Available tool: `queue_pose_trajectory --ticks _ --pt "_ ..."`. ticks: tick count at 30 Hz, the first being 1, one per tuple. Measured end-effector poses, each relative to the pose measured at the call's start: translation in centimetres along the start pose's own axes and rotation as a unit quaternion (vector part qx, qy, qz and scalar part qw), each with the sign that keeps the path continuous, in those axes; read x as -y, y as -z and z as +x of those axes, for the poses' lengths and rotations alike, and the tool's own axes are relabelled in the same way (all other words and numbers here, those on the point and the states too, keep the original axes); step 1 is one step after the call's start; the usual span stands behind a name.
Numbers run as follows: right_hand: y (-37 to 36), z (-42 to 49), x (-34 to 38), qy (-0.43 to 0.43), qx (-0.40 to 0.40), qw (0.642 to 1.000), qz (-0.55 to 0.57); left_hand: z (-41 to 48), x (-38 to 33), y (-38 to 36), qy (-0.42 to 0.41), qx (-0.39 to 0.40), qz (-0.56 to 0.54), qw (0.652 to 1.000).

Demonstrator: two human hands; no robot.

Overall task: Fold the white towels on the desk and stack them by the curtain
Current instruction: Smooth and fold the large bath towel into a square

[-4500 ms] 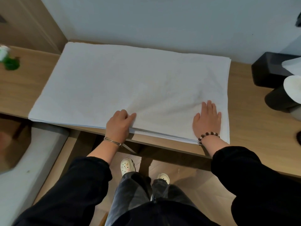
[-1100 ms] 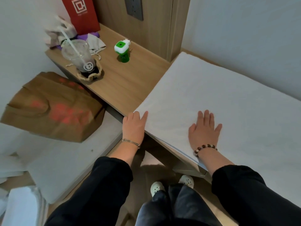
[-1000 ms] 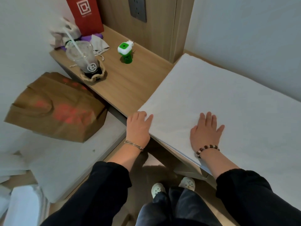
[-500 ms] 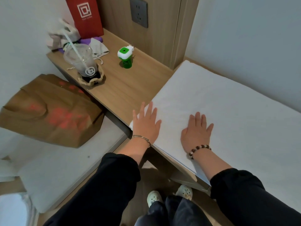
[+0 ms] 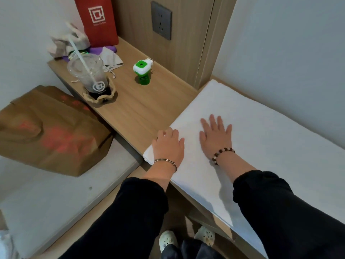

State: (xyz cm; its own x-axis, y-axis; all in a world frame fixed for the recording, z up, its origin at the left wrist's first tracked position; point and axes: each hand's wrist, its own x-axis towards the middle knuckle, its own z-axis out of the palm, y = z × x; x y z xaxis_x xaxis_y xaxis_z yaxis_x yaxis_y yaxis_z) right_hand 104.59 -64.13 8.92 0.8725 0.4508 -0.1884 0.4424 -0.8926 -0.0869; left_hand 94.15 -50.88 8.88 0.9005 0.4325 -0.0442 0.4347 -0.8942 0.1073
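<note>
The white towel lies spread flat over the right part of the wooden desk, its far edge against the wall behind the desk and its near edge at the desk's front lip; the person's right hand rests palm down on it, fingers straight and fanned, gripping nothing, a bead bracelet at the wrist; the left hand, with a thin bangle, sits on the towel's near left corner, close to the desk's front edge, its fingers bent down over the cloth's side edge; whether they actually pinch it I cannot tell. Towards the desk's middle stands a small green and white plug-in device; at the desk's far left end, a clear plastic cup with a straw, and behind it a red paper bag; off the desk's left front edge, lower down, sits a crumpled brown paper bag.
</note>
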Motion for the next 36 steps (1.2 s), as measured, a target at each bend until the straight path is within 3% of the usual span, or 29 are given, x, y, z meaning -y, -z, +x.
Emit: queue_pose_trajectory --ticks 17,20,24,28,31,34,36 --pt "3.0 11.5 0.3 -0.083 0.067 0.994 -0.017 0.4 0.5 -2.4 0.006 0.011 -0.022 1.0" --pt "2.0 9.4 1.8 0.042 0.03 0.998 -0.035 0.4 0.4 -2.3 0.008 0.013 -0.017 1.0" --pt "1.7 7.1 2.7 0.203 0.062 0.977 -0.023 0.3 0.4 -1.9 0.014 0.012 -0.02 1.0" --pt "3.4 8.0 2.6 0.254 0.109 0.959 -0.062 0.2 0.7 -1.3 0.048 -0.016 -0.078 0.996" --pt "4.7 8.7 3.8 0.309 0.099 0.936 -0.134 0.9 0.5 -0.2 0.112 -0.006 -0.155 0.982" --pt "5.4 9.3 5.3 0.336 0.082 0.912 -0.222 2.8 1.1 1.2 0.191 0.075 -0.239 0.949" --pt "6.0 9.6 6.2 0.322 0.099 0.899 -0.279 3.9 1.9 2.2 0.21 0.145 -0.228 0.94"
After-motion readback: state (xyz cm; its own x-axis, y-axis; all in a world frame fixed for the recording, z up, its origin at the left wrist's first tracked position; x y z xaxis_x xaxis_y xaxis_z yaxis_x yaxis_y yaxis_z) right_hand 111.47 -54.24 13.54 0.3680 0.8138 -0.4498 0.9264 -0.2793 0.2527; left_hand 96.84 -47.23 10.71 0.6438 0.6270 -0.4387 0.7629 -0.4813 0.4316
